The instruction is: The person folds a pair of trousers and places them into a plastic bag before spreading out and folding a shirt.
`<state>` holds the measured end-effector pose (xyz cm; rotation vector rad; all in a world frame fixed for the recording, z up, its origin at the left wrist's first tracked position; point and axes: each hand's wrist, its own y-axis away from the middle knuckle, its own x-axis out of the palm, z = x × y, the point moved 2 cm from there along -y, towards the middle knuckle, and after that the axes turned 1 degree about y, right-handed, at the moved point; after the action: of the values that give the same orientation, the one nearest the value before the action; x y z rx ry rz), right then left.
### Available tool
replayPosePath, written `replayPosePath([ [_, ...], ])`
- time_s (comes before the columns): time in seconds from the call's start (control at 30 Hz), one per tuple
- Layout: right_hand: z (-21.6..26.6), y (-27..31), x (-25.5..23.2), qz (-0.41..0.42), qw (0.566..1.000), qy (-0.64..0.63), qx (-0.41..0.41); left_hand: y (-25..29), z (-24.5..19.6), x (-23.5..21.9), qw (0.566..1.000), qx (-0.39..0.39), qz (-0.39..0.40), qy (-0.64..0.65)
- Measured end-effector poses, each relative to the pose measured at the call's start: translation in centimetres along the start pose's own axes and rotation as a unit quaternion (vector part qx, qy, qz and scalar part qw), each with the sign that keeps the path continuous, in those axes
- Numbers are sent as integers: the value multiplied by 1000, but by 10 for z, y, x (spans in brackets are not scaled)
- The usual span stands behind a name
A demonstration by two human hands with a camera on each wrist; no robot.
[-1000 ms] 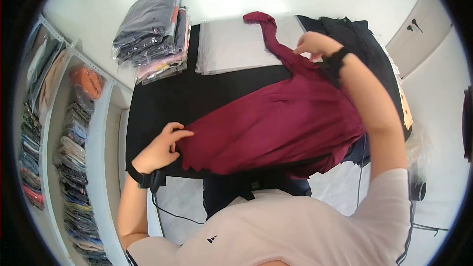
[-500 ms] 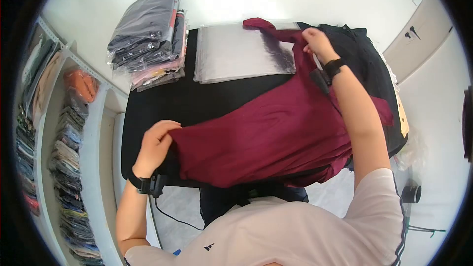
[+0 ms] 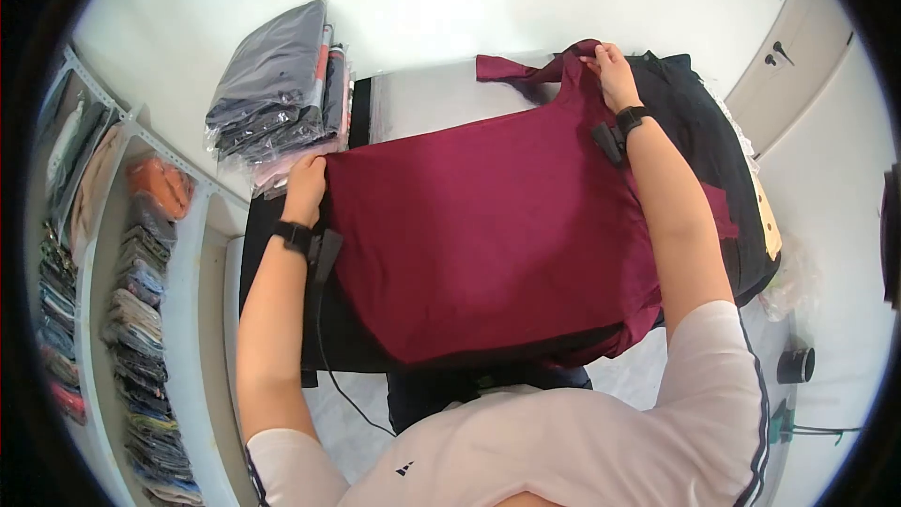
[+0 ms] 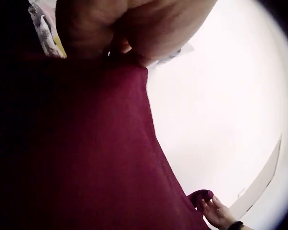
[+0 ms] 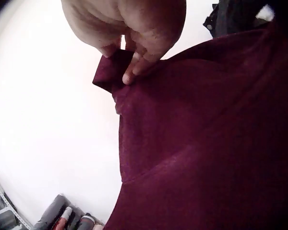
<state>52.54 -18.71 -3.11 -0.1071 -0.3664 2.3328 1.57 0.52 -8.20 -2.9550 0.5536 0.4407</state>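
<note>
A maroon long-sleeved shirt (image 3: pixel 488 235) is stretched between both hands over the black table. My left hand (image 3: pixel 305 190) pinches its far left corner, beside the bagged stack. At the upper right my right hand (image 3: pixel 615 80) pinches the cloth near the top of a sleeve (image 3: pixel 511 68), which trails off to the left. In the left wrist view the shirt (image 4: pixel 101 143) hangs down from the curled left fingers. The right wrist view shows thumb and fingertips (image 5: pixel 128 76) closed on a fold of the shirt (image 5: pixel 182 129).
A stack of clothes in clear bags (image 3: pixel 272 84) stands at the back left. Flat clear plastic bags (image 3: pixel 422 99) lie behind the shirt. Dark garments (image 3: pixel 694 131) are piled on the right. Shelves of folded clothes (image 3: pixel 141 319) line the left side.
The left hand has taken hold of the shirt's left corner and moved it away from the body. The right hand now grips the shoulder area and has raised it, spreading the cloth flatter.
</note>
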Motion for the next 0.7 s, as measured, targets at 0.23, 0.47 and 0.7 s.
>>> replayPosePath([
  [0.23,47,65,-3,191,892,385,142,45,-21,-20,990,-23,22,-136],
  [0.47,159,275,-86,291,904,276,148,214,-26,-55,979,-64,157,-110],
  [0.7,56,394,-156,-109,845,485,195,247,-15,-1,975,-26,49,-217],
])
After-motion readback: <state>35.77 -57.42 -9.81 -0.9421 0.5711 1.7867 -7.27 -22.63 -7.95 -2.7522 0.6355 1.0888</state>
